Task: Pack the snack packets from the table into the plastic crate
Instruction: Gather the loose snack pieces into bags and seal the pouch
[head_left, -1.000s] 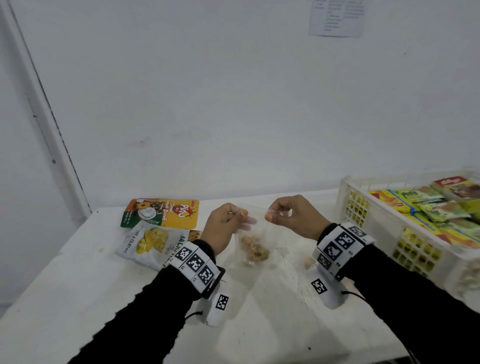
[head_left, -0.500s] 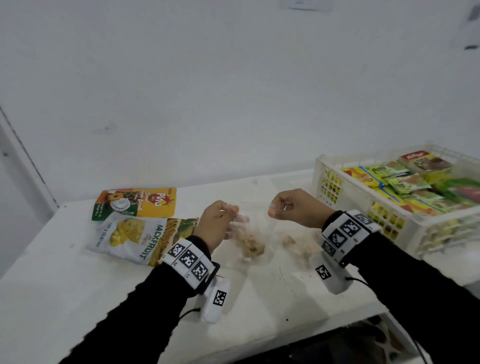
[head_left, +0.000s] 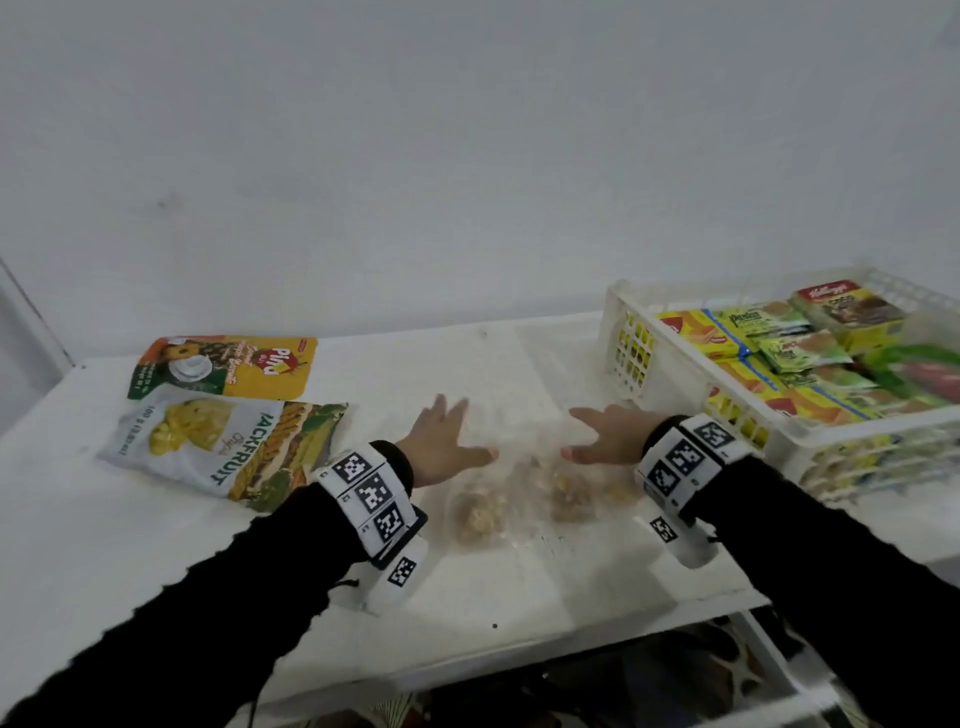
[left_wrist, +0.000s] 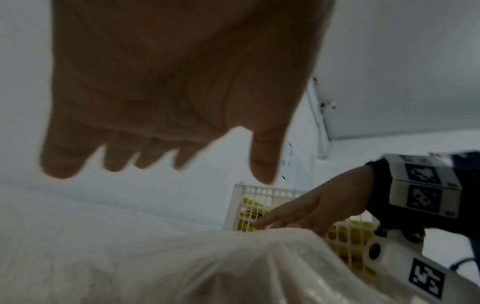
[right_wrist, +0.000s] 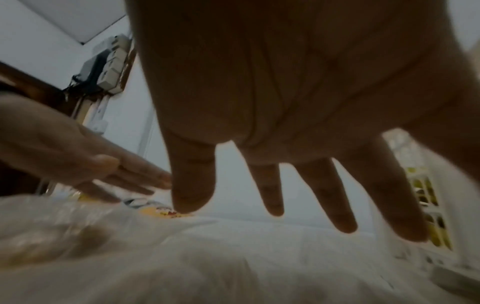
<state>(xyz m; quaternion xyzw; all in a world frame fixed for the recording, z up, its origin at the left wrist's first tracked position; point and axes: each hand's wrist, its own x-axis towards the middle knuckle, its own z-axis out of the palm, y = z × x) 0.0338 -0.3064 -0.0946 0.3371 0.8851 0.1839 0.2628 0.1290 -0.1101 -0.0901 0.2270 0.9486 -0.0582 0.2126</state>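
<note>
Snack packets in clear plastic (head_left: 524, 488) lie flat on the tabletop (head_left: 156, 545) between both hands. The left hand (head_left: 441, 447) and right hand (head_left: 608, 439) hover over them with fingers spread straight, neither grip holding anything. The plastic crate (head_left: 727, 415), already well filled, stands just right of the right hand. 2 printed pouches, the jackfruit packet (head_left: 223, 441) and the yellow packet (head_left: 228, 364), wait at the left. This looks like the moment before a pickup; next, the fingers must close on the limp clear bags, which will probably sag.
</note>
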